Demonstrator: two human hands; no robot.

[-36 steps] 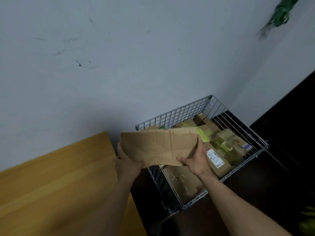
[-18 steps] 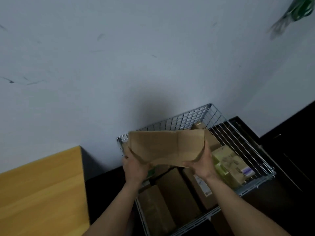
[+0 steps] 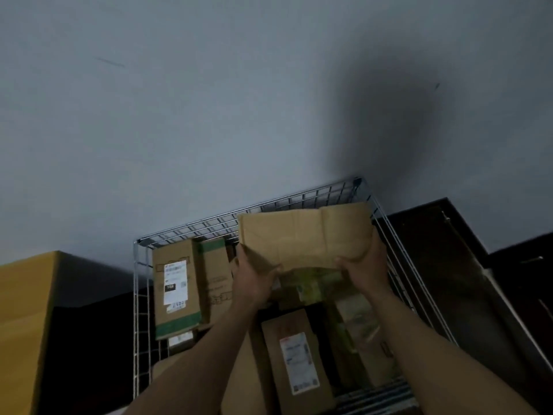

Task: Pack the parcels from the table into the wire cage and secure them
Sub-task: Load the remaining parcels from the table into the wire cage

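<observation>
Holding a flat sheet of brown cardboard [image 3: 305, 236] over the wire cage [image 3: 140, 295], we see it is creased and a little crumpled, with a fold line running down it right of centre and its lower left corner bent under. It hangs above the far right part of the cage, tilted so its broad face turns toward us, its top edge close to the cage's back rim. Our left hand [image 3: 254, 280] grips the sheet's lower left corner, thumb on the near face and fingers curled behind, pinching the bent flap. Our right hand [image 3: 363, 272] takes the lower right edge, fingers wrapped up around the sheet's right side and thumb pressed along its bottom edge, so both hands are closed on the cardboard. Below it the cage is packed with parcels: a tall brown box with a white label and green tape [image 3: 176, 290] lies against the left side, a plain brown box [image 3: 217, 283] just beside it, a labelled box [image 3: 297, 359] sits between our forearms, and a green-printed package [image 3: 314, 284] shows directly under the sheet. At far left we see the corner of the yellow table [image 3: 24, 310], apart from the cage, and a grey wall [image 3: 209, 100] stands behind.
</observation>
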